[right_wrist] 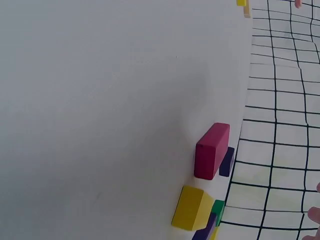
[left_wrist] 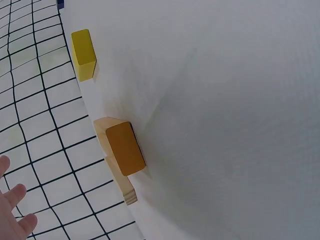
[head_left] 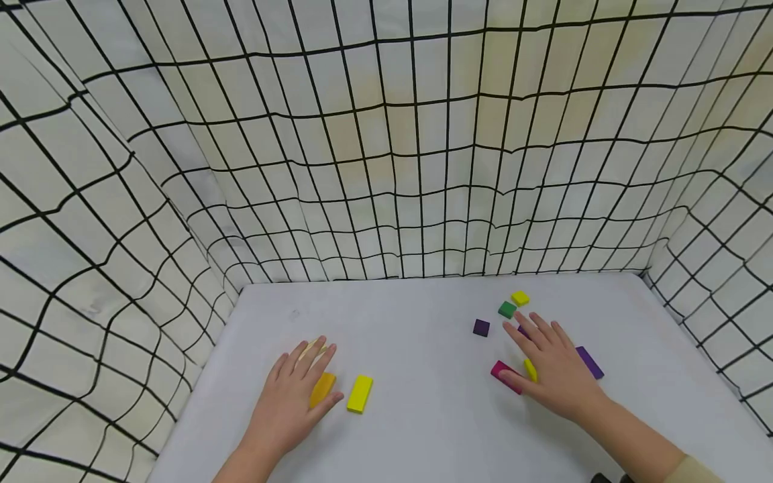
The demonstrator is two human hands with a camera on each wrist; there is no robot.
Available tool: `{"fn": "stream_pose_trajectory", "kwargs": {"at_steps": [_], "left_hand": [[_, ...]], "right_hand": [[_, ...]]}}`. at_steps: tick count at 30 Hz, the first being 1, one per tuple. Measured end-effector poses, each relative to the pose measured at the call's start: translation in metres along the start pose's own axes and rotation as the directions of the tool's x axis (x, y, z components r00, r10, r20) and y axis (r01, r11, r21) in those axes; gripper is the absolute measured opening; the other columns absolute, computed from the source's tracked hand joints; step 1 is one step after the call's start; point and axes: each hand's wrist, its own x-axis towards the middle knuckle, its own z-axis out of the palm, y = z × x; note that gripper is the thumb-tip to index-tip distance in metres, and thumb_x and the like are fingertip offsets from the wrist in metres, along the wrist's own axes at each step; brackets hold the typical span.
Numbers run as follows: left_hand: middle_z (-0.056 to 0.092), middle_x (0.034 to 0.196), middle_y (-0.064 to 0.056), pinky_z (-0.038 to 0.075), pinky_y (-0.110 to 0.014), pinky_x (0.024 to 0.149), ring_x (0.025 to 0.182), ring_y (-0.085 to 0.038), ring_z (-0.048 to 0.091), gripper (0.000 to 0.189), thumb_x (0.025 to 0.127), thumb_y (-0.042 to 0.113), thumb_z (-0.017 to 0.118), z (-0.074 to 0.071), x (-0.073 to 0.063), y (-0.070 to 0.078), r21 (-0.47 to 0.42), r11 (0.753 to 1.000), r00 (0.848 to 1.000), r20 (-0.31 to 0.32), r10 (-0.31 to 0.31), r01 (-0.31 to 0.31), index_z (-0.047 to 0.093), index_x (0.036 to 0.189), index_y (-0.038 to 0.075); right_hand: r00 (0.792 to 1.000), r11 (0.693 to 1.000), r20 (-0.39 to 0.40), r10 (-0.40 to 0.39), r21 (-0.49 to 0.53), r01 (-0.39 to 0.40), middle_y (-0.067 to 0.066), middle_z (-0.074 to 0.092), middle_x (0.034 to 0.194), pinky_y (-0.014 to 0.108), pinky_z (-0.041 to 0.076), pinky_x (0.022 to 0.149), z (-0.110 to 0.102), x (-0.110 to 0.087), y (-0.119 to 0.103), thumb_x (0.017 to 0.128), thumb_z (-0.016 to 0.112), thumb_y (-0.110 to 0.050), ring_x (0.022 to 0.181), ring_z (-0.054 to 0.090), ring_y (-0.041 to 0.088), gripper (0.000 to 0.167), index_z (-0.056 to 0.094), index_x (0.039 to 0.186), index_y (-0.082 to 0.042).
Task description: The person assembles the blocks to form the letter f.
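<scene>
My left hand [head_left: 286, 399] hovers with fingers spread over an orange block [head_left: 323, 388], partly covered by it. Beyond the orange block lies a pale wooden block [left_wrist: 121, 181], mostly behind the fingers in the head view. A yellow block [head_left: 360, 394] is just right of the left thumb. On the other side, my right hand [head_left: 555, 376] is spread above a group of blocks and grips none. Its thumb overlaps a magenta block [head_left: 501, 371]. A second yellow block [head_left: 530, 369] shows beside the palm, and a long purple block [head_left: 590, 363] lies to its right.
Past the right fingertips are a dark purple block [head_left: 481, 327], a green block [head_left: 507, 309] and a small yellow block [head_left: 520, 298]. Another purple piece [head_left: 522, 330] peeks out under the fingers. White walls with black netting [head_left: 417, 147] border the white table [head_left: 423, 416].
</scene>
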Motion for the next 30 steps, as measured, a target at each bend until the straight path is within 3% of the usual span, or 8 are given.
{"fn": "stream_pose_trajectory", "kwargs": {"at_steps": [4, 12, 20, 30], "left_hand": [[0.027, 0.161, 0.0, 0.018, -0.056, 0.114, 0.146, -0.03, 0.024, 0.077, 0.091, 0.06, 0.06, 0.001, 0.0, 0.0, -0.013, 1.0, 1.0, 0.0, -0.008, 0.008, 0.035, 0.155, 0.024], [0.027, 0.162, 0.0, 0.022, -0.055, 0.113, 0.144, -0.03, 0.026, 0.077, 0.091, 0.058, 0.061, 0.005, -0.002, 0.0, -0.034, 0.999, 1.0, -0.017, -0.016, 0.016, 0.035, 0.155, 0.024], [0.031, 0.159, -0.002, 0.028, -0.058, 0.109, 0.142, -0.032, 0.031, 0.073, 0.092, 0.052, 0.063, 0.008, -0.004, 0.004, -0.087, 0.996, 0.999, -0.036, -0.034, 0.031, 0.038, 0.154, 0.022], [0.034, 0.158, 0.0, 0.029, -0.058, 0.109, 0.141, -0.031, 0.034, 0.073, 0.093, 0.054, 0.061, 0.011, -0.001, 0.007, -0.117, 0.992, 0.998, 0.012, -0.055, 0.056, 0.037, 0.154, 0.024]], "right_hand": [[1.0, 0.999, -0.006, 0.003, 0.034, -0.003, 0.008, 0.025, 0.162, 0.043, -0.009, 0.118, 0.005, 0.005, -0.005, 0.088, 0.059, -0.066, 0.15, 0.014, 0.033, 0.086, 0.03, 0.157, -0.023], [1.0, 1.0, 0.012, 0.004, 0.025, -0.004, 0.009, 0.027, 0.161, 0.059, 0.019, 0.114, 0.01, 0.011, -0.012, 0.086, 0.059, -0.068, 0.148, 0.019, 0.033, 0.087, 0.035, 0.155, -0.021], [0.999, 0.997, 0.032, -0.02, 0.081, 0.017, 0.007, 0.03, 0.16, 0.059, 0.023, 0.113, 0.014, 0.015, -0.021, 0.087, 0.057, -0.069, 0.146, 0.024, 0.034, 0.087, 0.034, 0.155, -0.021], [0.998, 0.99, 0.031, -0.051, 0.136, 0.047, 0.007, 0.041, 0.154, 0.057, 0.032, 0.109, 0.024, 0.026, -0.04, 0.091, 0.055, -0.066, 0.141, 0.036, 0.032, 0.076, 0.044, 0.15, -0.02]]}}
